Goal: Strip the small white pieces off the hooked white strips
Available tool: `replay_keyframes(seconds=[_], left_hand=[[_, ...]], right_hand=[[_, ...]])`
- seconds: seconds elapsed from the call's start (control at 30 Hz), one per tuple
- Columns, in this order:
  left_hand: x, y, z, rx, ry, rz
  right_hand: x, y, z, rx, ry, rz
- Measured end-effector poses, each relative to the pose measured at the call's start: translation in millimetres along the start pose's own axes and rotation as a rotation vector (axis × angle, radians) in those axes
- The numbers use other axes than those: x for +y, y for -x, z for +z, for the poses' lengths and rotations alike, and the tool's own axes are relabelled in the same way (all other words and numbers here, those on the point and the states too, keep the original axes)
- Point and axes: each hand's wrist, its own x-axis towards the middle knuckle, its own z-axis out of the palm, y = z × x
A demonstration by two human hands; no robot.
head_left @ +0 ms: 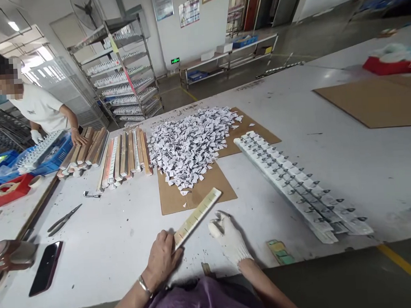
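Gripping a stick [197, 217] with the left hand [161, 256]; beside the stick, holding the right hand [227, 235] half-curled, cannot tell whether empty; with white chips [191, 145] piled beyond the stick.

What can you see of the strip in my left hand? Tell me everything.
The strip is long, narrow and straight, with a pale yellowish face, short dark marks spaced across it and a whiter border. Its material is unclear. It slants away to the right; your bare left hand grips the near end, and the far end lies over brown cardboard, contact uncertain. Your gloved right hand is apart from it.
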Motion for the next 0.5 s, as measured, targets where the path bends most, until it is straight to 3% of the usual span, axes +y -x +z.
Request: replay_keyframes(seconds=[0.1, 0.17, 0.27, 0.4, 0.5], left_hand=[[0, -2, -2.8, 0.007, 0.121, -0.008], [5, -21, -10.0, 0.075, 0.199, 0.026], [11, -80, -17.5, 0.127, 0.208, 0.141], [5, -165, -9.7, 0.07, -0.029, 0.248], [-8, -201, 1.3, 0.051, -0.195, 0.388]], right_hand=[[2, -6, 4, -0.086, -0.016, -0.001], [3, -6, 6, -0.133, 0.009, -0.019], [6, -6, 9, -0.153, 0.057, -0.028], [7, -7, 8, -0.138, 0.035, -0.095], [3, -7, 5, -0.103, 0.049, -0.183]])
